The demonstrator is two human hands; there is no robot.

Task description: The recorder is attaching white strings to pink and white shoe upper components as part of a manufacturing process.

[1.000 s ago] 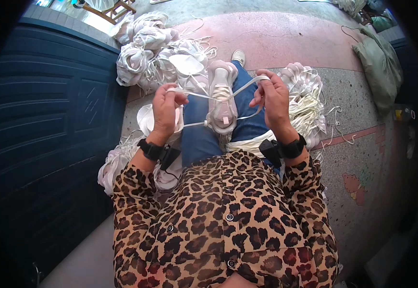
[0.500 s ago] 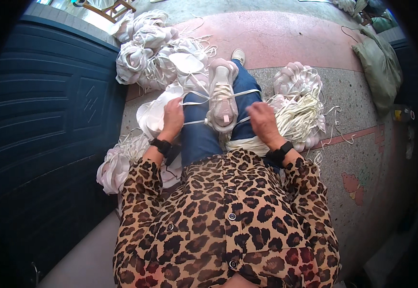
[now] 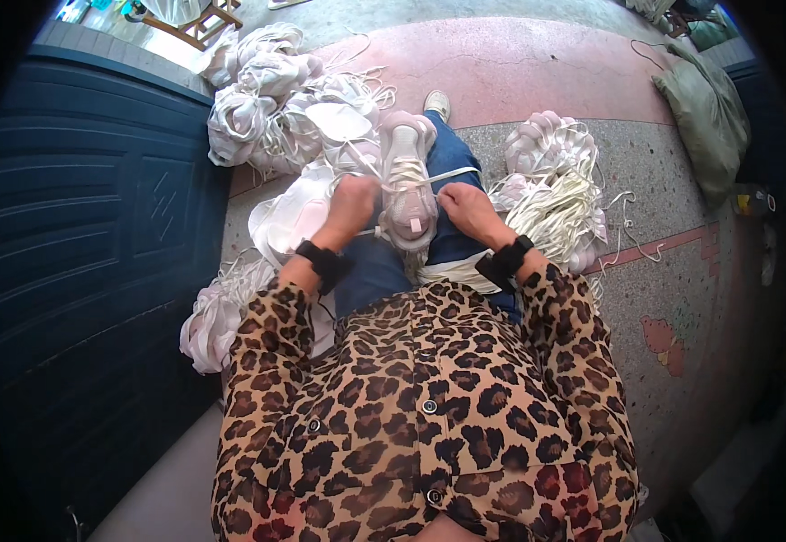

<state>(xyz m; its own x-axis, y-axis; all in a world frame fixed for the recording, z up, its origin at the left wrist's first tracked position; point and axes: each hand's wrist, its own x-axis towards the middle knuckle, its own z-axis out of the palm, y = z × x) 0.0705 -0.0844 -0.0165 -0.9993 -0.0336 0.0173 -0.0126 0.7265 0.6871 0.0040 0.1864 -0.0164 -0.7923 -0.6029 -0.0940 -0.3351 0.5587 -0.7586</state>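
A pale pink and white shoe (image 3: 410, 217) lies along my thighs. Cream shoelace is threaded across its front in several rows, and loose lace (image 3: 456, 173) stretches out to the side. To the left of the shoe, my left hand (image 3: 353, 211) is closed with its knuckles up, gripping lace. My right hand (image 3: 468, 208) pinches a lace end close to the shoe's right edge. The fingertips of the left hand are partly hidden. By my right thigh, a thick bundle of cream laces (image 3: 551, 215) rests on more pink-white shoe pieces (image 3: 547, 144).
White and pink shoe pieces with trailing laces form a pile (image 3: 271, 90) at the far left. More pieces (image 3: 210, 330) lie beside my left elbow. A dark blue panelled door (image 3: 59, 244) stands left, and an olive sack (image 3: 707, 117) slumps at the right.
Both hands have come inward toward the shoe, the left moving right and up, the right moving left. The view has shifted slightly.
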